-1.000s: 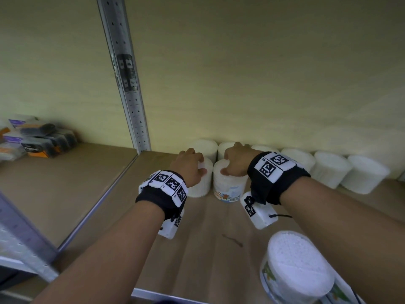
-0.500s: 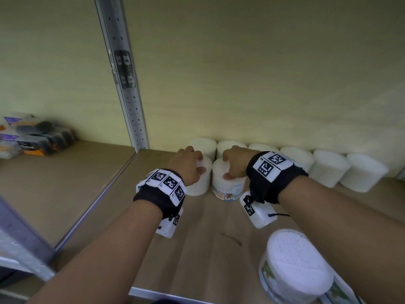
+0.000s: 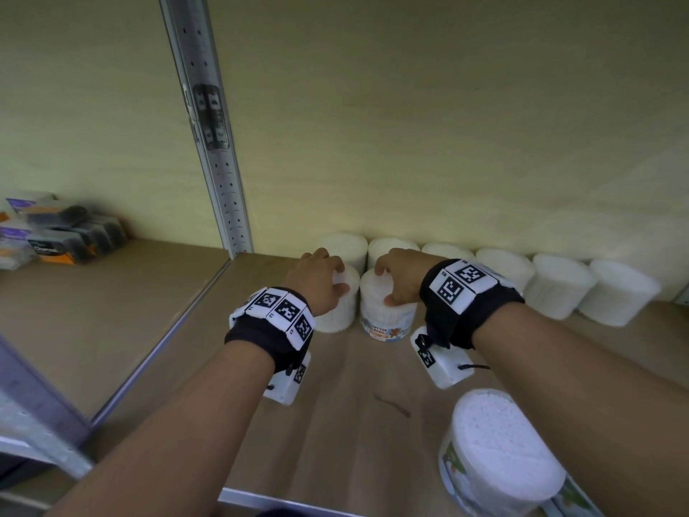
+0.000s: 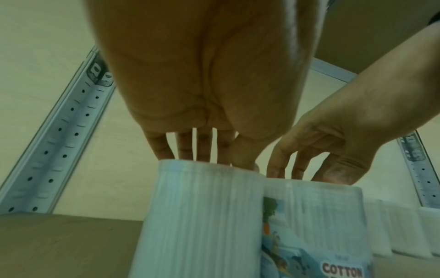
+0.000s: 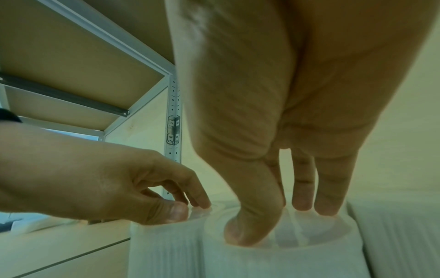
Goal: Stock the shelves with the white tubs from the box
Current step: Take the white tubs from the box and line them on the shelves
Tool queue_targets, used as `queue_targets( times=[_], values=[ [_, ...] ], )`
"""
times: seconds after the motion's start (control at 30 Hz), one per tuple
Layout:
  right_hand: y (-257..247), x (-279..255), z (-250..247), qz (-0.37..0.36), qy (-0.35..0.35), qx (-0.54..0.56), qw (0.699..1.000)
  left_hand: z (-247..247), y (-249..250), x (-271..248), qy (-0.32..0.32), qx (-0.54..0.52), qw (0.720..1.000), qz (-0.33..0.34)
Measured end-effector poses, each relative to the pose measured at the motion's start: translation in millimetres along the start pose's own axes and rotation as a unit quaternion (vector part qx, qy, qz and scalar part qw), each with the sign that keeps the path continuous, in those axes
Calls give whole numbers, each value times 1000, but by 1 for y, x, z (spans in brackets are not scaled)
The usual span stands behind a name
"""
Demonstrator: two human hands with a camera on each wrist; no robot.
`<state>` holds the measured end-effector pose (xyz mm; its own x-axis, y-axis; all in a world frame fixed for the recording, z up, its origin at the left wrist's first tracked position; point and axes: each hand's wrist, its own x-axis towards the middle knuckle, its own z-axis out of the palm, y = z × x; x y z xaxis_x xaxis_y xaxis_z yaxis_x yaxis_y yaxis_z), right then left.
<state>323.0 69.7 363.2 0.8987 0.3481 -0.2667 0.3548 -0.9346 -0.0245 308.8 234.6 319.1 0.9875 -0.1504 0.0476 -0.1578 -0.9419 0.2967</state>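
Left hand (image 3: 321, 279) grips one tub (image 3: 337, 311) by its top, right hand (image 3: 400, 278) grips the labelled tub (image 3: 386, 311); likely seating a second row ahead of the back-row tubs (image 3: 559, 283).

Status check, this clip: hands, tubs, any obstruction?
Left hand atop plain tub. Right hand grips labelled tub. Back row directly behind them.

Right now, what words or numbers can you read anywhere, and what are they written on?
"COTTON BUDS": on the label of the tub under the right hand.
"COTTON": on that tub's label in the left wrist view; the rest is cut off.
Label on the big tub at the shelf front: no words readable.
Dark packs on the left shelf: print too blurred.
Wristband tags: square codes; tiny letters unreadable.
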Motion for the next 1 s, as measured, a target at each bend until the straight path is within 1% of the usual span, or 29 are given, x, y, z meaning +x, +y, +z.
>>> queue_targets(
  times=[0.4, 0.5, 0.63, 0.83, 0.9, 0.93, 1.0],
  values=[
    [0, 2, -1, 11, 3, 8, 1000, -3, -1, 0, -7, 4, 1000, 12],
    [0, 4, 0, 15, 6, 2, 1000, -3, -1, 1, -16, 9, 1000, 17],
    [1, 6, 1, 16, 6, 5, 1000, -5, -4, 1, -39, -16, 999, 28],
    [2, 10, 1, 25, 5, 13, 1000, -9, -10, 0, -59, -30, 997, 24],
    [2, 11, 1, 32, 0, 15, 999, -8, -10, 0, -45, -51, 997, 24],
    [2, 11, 1, 35, -1, 16, 999, -7, -9, 0, -24, -55, 998, 21],
    [1, 12, 2, 37, 4, 19, 999, -5, -7, 2, 38, -28, 999, 2]
  ],
)
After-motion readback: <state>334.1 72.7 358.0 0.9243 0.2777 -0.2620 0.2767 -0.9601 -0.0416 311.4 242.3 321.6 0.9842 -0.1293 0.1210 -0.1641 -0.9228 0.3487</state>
